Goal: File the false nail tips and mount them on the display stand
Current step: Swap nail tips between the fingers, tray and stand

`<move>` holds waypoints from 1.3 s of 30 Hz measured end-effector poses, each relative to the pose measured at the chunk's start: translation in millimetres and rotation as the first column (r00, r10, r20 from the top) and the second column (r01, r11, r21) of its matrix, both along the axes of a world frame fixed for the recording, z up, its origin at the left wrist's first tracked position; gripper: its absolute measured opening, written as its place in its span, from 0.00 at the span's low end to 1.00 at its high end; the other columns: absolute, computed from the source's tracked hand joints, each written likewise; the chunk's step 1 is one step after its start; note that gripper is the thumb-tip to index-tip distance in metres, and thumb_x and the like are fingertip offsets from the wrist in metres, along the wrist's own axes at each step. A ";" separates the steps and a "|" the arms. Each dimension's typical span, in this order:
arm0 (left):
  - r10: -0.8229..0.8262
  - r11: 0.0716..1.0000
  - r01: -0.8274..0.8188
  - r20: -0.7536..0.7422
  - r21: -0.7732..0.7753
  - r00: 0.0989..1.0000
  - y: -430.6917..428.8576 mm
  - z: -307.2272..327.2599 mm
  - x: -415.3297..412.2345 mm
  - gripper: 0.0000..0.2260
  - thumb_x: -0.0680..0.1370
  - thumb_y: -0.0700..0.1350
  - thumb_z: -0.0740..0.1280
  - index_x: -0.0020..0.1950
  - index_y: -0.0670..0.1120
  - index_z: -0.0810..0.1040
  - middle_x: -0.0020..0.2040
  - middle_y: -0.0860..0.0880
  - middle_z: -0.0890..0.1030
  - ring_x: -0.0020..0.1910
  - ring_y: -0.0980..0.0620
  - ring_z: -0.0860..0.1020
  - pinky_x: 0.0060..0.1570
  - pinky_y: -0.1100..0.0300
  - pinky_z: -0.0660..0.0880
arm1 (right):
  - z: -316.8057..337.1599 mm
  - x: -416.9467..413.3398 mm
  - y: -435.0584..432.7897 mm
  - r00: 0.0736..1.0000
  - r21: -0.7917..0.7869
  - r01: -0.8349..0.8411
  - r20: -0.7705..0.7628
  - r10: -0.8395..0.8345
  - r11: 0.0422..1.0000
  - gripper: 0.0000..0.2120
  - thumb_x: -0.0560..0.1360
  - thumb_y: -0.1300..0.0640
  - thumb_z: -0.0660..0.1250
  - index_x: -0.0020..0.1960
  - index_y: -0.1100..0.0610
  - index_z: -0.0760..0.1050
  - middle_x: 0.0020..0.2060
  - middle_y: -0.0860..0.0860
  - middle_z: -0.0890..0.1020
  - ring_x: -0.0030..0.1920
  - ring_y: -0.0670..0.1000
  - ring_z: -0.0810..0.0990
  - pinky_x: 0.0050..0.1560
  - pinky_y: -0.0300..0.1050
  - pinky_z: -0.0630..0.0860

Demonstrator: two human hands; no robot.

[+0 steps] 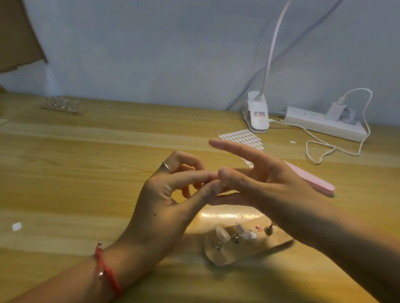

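A pale wooden surface (75, 190) runs to a grey-blue wall (154, 43), with cardboard (10, 22) at 10 o'clock. At 1 o'clock a white clip lamp (256, 112) carries a label too small to read; beside it lies a power strip (322, 125). A sheet of white oval tabs (242, 136) and a pink file (314, 179) lie behind the hands. The left hand (165, 205) pinches thumb to forefinger against the right hand's (262, 185) thumb; what they hold is hidden. The display stand (270, 244), bearing nail tips (222, 233), sits at 5 o'clock under the right wrist
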State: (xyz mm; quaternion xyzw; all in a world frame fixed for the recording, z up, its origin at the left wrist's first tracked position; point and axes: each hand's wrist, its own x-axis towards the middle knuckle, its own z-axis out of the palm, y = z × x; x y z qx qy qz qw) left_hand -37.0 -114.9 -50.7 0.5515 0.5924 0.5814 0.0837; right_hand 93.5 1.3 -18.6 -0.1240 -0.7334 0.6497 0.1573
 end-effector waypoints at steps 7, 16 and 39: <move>-0.037 0.989 0.096 0.441 -0.112 0.897 4.7 -0.5 -8.1 0.12 0.61 0.58 0.72 0.43 0.59 0.85 0.47 0.59 0.82 0.45 0.65 0.79 0.42 0.71 0.74 | 32.4 23.7 68.4 0.856 0.898 0.220 0.010 -0.517 0.381 0.26 0.70 0.45 0.70 0.67 0.36 0.68 0.62 0.44 0.78 0.57 0.43 0.75 0.58 0.40 0.72; -0.116 0.951 0.282 0.698 -0.127 0.707 5.9 0.5 -18.2 0.14 0.60 0.52 0.75 0.44 0.51 0.86 0.41 0.51 0.84 0.39 0.58 0.81 0.37 0.68 0.76 | -7.8 24.6 107.4 0.758 0.930 -0.090 0.297 -0.581 0.357 0.29 0.75 0.56 0.70 0.71 0.40 0.65 0.63 0.48 0.77 0.51 0.44 0.72 0.53 0.39 0.73; -0.265 0.865 0.501 0.809 -0.042 0.524 7.6 -0.5 -21.6 0.11 0.66 0.46 0.71 0.46 0.46 0.86 0.45 0.48 0.85 0.45 0.56 0.82 0.42 0.67 0.77 | 51.3 14.0 28.1 0.999 0.969 0.031 -0.025 0.028 -0.245 0.21 0.75 0.66 0.60 0.63 0.48 0.76 0.59 0.60 0.77 0.65 0.58 0.71 0.66 0.74 0.61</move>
